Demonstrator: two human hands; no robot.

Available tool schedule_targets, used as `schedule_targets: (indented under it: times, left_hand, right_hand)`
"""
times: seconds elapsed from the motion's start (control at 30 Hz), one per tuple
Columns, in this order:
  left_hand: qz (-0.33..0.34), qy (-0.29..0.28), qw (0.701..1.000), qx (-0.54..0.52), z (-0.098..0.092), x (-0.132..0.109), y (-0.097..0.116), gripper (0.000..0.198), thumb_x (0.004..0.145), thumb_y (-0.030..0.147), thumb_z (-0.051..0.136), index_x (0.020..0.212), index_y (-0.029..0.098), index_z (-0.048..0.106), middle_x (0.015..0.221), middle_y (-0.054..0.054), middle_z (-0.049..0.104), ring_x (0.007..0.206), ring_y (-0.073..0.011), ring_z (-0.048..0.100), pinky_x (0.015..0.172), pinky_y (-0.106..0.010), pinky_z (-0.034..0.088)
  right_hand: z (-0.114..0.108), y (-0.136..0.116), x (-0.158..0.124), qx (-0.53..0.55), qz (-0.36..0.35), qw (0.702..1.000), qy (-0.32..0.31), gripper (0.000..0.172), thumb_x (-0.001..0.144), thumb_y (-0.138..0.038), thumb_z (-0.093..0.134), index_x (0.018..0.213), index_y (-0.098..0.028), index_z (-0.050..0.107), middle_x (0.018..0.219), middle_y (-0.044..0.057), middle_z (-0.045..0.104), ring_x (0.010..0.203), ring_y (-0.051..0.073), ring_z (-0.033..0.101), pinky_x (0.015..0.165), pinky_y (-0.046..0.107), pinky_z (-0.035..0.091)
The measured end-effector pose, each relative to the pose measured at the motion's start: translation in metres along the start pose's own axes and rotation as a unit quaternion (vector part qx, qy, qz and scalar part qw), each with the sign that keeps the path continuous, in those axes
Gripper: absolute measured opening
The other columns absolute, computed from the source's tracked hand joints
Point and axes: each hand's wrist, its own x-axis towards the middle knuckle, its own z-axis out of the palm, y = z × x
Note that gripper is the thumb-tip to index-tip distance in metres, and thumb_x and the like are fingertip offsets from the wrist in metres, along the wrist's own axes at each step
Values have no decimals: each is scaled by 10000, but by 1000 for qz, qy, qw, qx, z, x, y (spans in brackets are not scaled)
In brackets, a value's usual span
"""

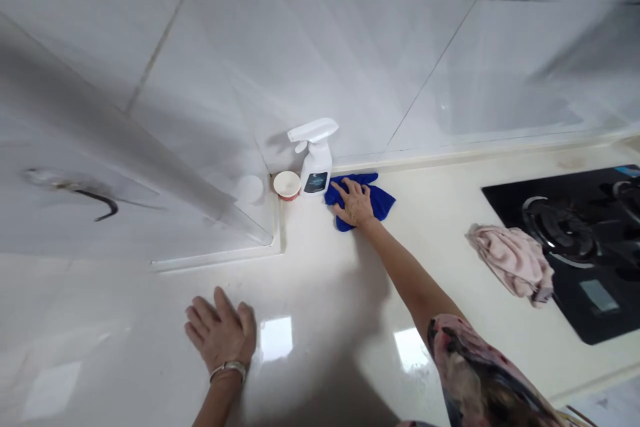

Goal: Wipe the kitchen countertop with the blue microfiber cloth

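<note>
My right hand presses on a blue cloth on the white countertop, at the foot of the tiled wall. Just left of the cloth stands a white spray bottle with a dark label, upright. Beside the bottle, in the corner, is a small paper cup with a red lower part. My left hand, with a bracelet at the wrist, lies flat on the counter at the lower left, fingers spread, holding nothing.
A black gas stove occupies the right side, with a crumpled pink cloth over its left edge. At the left, a white wall corner juts out, with a dark hook on it.
</note>
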Motion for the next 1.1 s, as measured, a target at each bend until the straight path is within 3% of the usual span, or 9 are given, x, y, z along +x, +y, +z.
schedule_targets:
  times: [0.13,0.23,0.33,0.5,0.6,0.73,0.87,0.97,1.1]
  left_hand:
    - [-1,7,1000,-2,0,0,-2,767,1022,500,235,1575,-11,383,1672,-338,179,1604,-429,51,1272,-638,103]
    - [-4,2,1000,-7,0,0,-3,768,1021,511,239,1577,4,390,1673,-329,192,1604,-422,71,1275,-626,122]
    - [-11,0,1000,-1,-1,2,-4,777,1019,525,227,1579,13,393,1670,-326,204,1602,-426,85,1275,-623,128]
    - [1,13,1000,-3,-3,1,0,774,1021,518,231,1570,-1,399,1663,-343,198,1600,-435,75,1267,-643,127]
    - [12,19,1000,-9,-4,0,3,771,1019,508,242,1561,-17,402,1663,-346,191,1599,-441,64,1259,-661,131]
    - [16,18,1000,-8,-5,0,4,767,1016,495,246,1567,-21,385,1675,-339,161,1603,-434,39,1261,-661,115]
    - [7,11,1000,-5,-4,0,4,754,1013,476,262,1572,-18,375,1677,-339,157,1603,-433,36,1263,-656,115]
    - [2,2,1000,-6,-4,1,4,740,1010,453,281,1568,-21,385,1669,-349,170,1600,-443,50,1265,-651,117]
    - [-13,1,1000,-8,-6,2,6,721,1002,428,300,1569,-8,395,1667,-340,189,1600,-442,61,1266,-647,133]
  right_hand:
    - [-3,-3,5,-2,4,1000,13,621,952,-442,489,1552,-286,464,1570,126,448,1363,332,381,1128,530,258]
    - [-10,10,6,-1,1,1000,8,591,945,-432,504,1510,-258,524,1520,141,496,1308,336,412,1075,499,305]
    - [-18,51,-2,0,54,998,10,570,942,-441,536,1474,-237,563,1493,156,519,1292,343,422,1053,491,315]
    - [-32,145,-36,-17,240,970,43,618,989,-402,478,1557,-161,451,1588,229,414,1389,369,335,1083,556,271]
    - [-38,166,-42,-32,317,948,28,679,1007,-392,409,1609,-87,328,1630,279,333,1446,388,279,1098,622,251]
    - [-26,123,-25,-51,321,946,13,729,1001,-402,406,1598,0,292,1648,328,265,1495,415,232,1124,661,247]
    - [-9,50,-18,-41,224,974,4,734,975,-435,432,1604,-71,328,1682,243,276,1529,382,233,1189,651,222]
    - [-9,8,-36,-30,145,989,0,734,965,-424,421,1619,-108,316,1688,229,278,1532,386,265,1193,668,231]
    - [-14,-37,-83,-14,89,996,-26,755,956,-438,442,1629,-122,306,1706,212,249,1555,368,253,1221,651,214]
